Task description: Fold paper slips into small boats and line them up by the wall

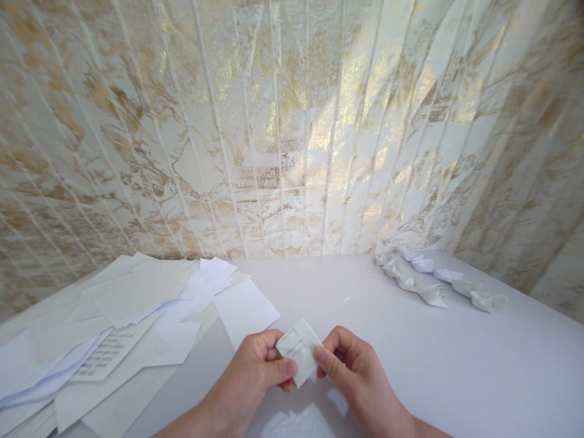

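Note:
A small folded paper square (300,348), turned corner-up and bearing faint print, is held above the white table. My left hand (260,371) pinches its left side, thumb on the front face and fingers behind. At the right corner, my right hand (353,371) grips it between thumb and bent forefinger. The back of the folded paper and the fingertips behind it are hidden. A blank sheet of paper (246,310) lies on the table just beyond my left hand.
Loose papers (137,292), some printed, spread in an overlapping heap on the left. Several folded paper pieces (410,283) stand in two rows at the back right of the table (479,377). A patterned curtain (292,134) hangs behind. A tiny paper scrap (347,298) lies mid-table.

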Tool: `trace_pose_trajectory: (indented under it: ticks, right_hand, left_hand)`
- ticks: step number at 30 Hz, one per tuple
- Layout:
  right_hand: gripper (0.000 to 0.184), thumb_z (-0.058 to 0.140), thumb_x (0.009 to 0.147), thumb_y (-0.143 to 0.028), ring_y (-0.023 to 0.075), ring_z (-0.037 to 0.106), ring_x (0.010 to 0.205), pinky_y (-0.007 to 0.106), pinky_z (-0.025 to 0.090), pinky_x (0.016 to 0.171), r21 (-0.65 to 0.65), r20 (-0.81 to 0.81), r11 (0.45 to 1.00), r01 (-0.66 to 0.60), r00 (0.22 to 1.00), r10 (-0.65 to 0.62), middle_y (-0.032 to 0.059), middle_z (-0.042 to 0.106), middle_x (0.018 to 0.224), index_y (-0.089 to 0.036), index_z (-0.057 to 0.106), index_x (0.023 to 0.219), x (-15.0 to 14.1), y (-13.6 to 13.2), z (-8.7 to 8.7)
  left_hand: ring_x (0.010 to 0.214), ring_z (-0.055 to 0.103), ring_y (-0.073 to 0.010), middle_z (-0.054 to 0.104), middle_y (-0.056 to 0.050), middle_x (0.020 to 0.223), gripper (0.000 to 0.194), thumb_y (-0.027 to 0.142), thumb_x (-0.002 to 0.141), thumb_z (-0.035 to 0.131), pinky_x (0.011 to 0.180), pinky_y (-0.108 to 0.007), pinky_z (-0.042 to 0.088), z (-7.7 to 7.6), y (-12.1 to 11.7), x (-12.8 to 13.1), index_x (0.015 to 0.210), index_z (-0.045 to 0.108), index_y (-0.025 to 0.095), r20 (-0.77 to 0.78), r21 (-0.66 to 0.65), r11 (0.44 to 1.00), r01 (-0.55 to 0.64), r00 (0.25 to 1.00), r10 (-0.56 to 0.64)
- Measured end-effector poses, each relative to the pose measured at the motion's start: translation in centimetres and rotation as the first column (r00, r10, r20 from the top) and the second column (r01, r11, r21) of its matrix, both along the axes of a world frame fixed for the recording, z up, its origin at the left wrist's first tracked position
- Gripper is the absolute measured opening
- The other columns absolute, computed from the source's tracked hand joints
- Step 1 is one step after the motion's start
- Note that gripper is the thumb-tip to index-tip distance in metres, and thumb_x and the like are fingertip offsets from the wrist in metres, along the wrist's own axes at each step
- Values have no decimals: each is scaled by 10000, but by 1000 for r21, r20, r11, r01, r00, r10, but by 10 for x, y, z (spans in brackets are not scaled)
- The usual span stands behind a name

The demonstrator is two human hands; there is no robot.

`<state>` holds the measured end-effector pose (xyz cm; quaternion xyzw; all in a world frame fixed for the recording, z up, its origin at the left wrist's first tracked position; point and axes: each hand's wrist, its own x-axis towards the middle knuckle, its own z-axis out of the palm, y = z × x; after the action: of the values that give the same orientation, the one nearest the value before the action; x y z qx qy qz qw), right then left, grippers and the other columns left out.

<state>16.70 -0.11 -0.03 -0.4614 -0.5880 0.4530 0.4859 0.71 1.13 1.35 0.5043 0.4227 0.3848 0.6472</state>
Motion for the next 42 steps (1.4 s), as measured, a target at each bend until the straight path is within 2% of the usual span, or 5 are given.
trace_pose_trajectory:
  ticks: [10,20,31,38,42]
  right_hand:
    - [347,564,725,-462,114,422,531,235,350,536,-10,64,1000,-6,998,7,-12,508,528,-170,472,559,-3,-3,7]
    - [376,590,698,-506,103,435,515,225,344,527,-135,-89,990,-39,996,27,-16,528,529,-174,453,586,-6,-2,1]
    - [205,543,796,-328,140,542,701,253,421,649,-7,-82,959,-284,956,283,16,589,789,-181,552,938,2,2,-3]
    - [201,668,675,-346,132,505,604,239,407,572,-27,-80,997,-78,994,76,11,582,655,-147,639,679,-1,5,-4]
    - [244,709,621,-374,132,505,585,246,410,574,-62,-187,998,-1,982,-10,6,585,607,-142,645,657,1,8,0]
  left_hand:
    - [504,436,-106,542,18,507,216,313,668,634,525,-224,323,-1,5,-3,562,564,138,-53,31,987,-160,985,162]
    - [571,504,-125,608,-3,621,228,214,652,637,547,-222,342,2,1,-2,844,537,145,5,-3,999,-35,999,35]
    - [587,489,-128,518,55,602,394,161,655,553,586,-234,321,7,15,-22,1039,466,179,-182,16,995,101,979,-96]
    - [580,504,-125,559,36,631,258,240,677,607,590,-237,337,8,12,-17,914,512,197,-73,92,996,-23,997,29]
    - [632,518,-133,631,-17,680,181,271,664,649,623,-241,349,6,9,-15,787,578,159,26,92,995,45,999,-47]
